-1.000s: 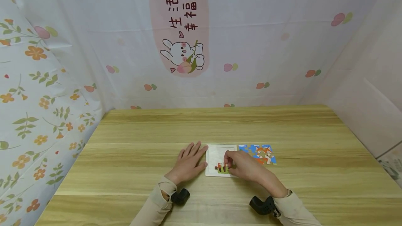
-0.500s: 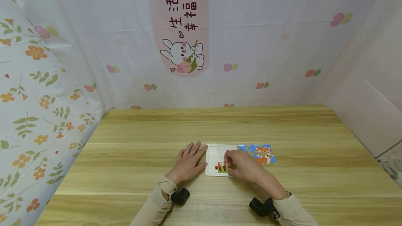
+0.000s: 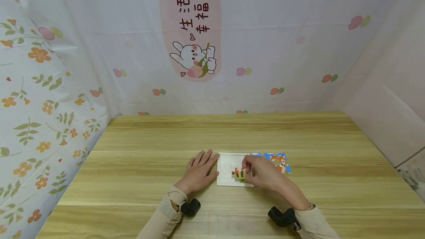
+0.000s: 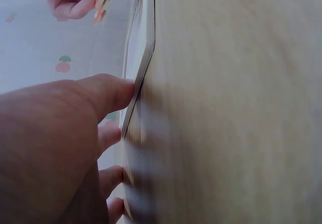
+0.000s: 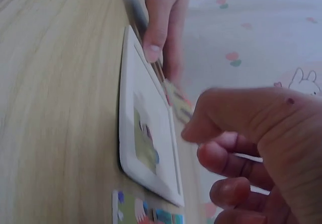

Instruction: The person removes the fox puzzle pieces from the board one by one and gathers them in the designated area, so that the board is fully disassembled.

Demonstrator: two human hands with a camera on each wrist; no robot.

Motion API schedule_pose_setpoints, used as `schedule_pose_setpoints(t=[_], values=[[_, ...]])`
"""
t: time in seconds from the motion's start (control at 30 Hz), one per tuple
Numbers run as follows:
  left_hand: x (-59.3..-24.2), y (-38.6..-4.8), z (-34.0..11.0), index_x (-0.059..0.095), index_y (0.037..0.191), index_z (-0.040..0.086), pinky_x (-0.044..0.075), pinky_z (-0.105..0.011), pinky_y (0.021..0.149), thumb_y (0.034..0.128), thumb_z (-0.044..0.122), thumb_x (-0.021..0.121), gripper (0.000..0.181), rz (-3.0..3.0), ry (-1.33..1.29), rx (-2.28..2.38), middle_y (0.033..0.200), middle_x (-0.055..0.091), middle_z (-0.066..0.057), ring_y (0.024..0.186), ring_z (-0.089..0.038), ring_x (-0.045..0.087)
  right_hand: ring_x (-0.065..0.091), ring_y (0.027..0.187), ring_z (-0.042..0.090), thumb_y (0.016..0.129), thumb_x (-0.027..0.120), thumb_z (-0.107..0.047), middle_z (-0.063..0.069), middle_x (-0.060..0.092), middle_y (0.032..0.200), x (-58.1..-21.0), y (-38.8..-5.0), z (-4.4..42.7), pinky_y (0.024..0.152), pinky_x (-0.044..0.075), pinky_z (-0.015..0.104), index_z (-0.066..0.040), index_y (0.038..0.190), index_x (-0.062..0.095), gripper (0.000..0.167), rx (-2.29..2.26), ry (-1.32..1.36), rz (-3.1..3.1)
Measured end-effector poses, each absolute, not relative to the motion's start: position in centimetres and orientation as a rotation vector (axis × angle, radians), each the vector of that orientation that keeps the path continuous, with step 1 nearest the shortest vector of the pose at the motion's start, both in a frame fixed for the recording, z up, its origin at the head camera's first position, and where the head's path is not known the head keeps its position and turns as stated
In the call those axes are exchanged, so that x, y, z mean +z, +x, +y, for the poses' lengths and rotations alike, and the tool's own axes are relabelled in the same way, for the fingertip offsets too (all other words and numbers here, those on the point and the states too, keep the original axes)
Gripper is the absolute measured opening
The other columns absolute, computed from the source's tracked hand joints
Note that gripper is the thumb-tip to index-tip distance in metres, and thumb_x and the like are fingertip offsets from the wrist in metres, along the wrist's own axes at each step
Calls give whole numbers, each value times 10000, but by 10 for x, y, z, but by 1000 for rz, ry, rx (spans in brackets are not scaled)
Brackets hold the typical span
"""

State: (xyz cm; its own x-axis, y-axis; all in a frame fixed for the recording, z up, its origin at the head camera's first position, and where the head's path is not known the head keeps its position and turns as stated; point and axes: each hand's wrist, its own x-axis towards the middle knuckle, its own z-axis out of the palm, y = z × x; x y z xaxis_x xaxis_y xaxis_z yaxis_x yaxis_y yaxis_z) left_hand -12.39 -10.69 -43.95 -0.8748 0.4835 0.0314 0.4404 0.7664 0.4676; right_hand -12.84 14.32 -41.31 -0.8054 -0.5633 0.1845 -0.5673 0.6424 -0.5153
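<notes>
My right hand (image 3: 265, 174) pinches a green and orange jigsaw piece (image 3: 238, 174) between thumb and fingers. The piece hangs above a white puzzle tray (image 3: 227, 158); in the right wrist view that held piece (image 5: 177, 102) is tilted and clear of the surface. Inside the tray, near its lower right corner, lies another greenish jigsaw piece (image 5: 146, 146), mostly covered by my hand in the head view. My left hand (image 3: 198, 174) rests on the table with spread fingers. Its thumb (image 4: 118, 90) touches the tray's left edge, with the index fingertip near the upper left corner.
To the right of the tray lie several jigsaw pieces (image 3: 280, 161) with blue sky and foxes, partly behind my right hand. The wooden table (image 3: 149, 135) meets a patterned cloth (image 3: 249, 47) at the back. Black wrist cameras (image 3: 282, 217) sit on both wrists.
The right hand has lifted the pinched piece and shifted it slightly right, showing a bit of green beneath. My left hand and the tray have stayed put.
</notes>
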Motion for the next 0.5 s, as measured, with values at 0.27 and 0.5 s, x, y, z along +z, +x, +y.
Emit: schedule_pose_setpoints(t=[0.27, 0.5], values=[[-440, -124, -107, 357, 1443, 96, 142, -598, 1030, 966, 294, 476, 530, 2874, 748, 718, 1491, 253, -178, 1360, -398, 166, 381, 560, 14, 673, 624, -23, -82, 469, 663, -411, -127, 157, 513, 352, 212, -154, 791, 525, 203, 871, 1021, -2827], [-441, -125, -107, 354, 1444, 95, 137, -598, 1032, 971, 296, 466, 526, 2868, 752, 732, 1494, 244, -177, 1363, -395, 157, 401, 590, 20, 659, 636, -30, -99, 455, 657, -413, -124, 170, 532, 367, 208, -140, 784, 528, 200, 881, 989, -2819]])
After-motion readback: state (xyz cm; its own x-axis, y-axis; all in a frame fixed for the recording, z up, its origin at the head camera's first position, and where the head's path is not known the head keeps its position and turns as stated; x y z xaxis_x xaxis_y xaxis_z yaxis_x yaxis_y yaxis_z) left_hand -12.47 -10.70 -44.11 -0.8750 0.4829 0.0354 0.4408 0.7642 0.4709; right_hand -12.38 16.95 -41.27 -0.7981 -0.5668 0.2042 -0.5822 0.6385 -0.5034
